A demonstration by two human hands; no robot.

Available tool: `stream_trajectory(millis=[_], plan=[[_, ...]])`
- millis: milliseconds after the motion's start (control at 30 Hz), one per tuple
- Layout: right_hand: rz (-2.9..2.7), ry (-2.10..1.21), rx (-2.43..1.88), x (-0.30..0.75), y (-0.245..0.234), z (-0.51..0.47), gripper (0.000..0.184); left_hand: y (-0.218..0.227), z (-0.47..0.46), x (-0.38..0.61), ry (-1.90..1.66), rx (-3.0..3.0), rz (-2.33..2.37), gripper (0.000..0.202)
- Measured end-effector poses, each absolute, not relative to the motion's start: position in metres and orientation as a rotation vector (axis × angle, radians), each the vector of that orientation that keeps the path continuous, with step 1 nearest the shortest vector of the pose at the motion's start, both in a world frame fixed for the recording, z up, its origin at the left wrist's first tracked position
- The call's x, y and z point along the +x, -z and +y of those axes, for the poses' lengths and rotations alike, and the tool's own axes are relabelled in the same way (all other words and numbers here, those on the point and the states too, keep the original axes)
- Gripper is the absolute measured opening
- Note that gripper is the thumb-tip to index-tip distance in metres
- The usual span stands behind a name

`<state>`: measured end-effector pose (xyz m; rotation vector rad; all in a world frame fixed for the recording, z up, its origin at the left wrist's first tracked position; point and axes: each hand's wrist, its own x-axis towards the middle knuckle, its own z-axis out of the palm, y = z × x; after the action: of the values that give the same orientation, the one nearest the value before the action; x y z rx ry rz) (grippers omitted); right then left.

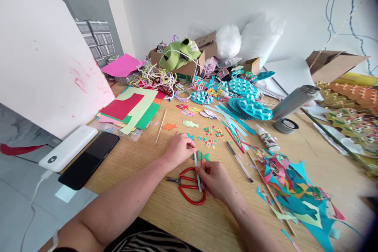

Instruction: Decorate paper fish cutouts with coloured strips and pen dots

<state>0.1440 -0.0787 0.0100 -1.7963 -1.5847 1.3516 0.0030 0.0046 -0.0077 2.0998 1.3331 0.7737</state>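
My left hand point(180, 149) has its fingertips pinched at the upper end of a narrow light-blue paper strip point(197, 175). My right hand point(215, 178) grips the same strip lower down between thumb and fingers. Just beyond the strip lies a green paper fish point(204, 156) with red stripes, partly covered by my hands. Scissors with red handles point(180, 196) rest on the table beneath the strip, blades pointing left. Further off are an orange paper fish point(169, 126) and a pale green paper fish point(190, 124). Small paper dots point(209, 142) lie in piles near them.
Coloured paper sheets point(130, 108) are stacked at the left, near a black phone point(88, 159) and white power bank point(68, 147). To the right are a glue bottle point(268, 138), a steel flask point(295, 101), a pen point(239, 161) and paper scraps point(298, 189). Blue paper discs point(251, 109) stand behind.
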Motion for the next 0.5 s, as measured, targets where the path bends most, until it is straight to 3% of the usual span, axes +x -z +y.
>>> stream_trajectory(millis=[500], plan=[[-1.759, -1.19, -1.838, 0.1466, -0.0076, -0.0773, 0.037, 0.0159, 0.0059, 0.0044, -0.749, 2.126, 1.334, 0.003]])
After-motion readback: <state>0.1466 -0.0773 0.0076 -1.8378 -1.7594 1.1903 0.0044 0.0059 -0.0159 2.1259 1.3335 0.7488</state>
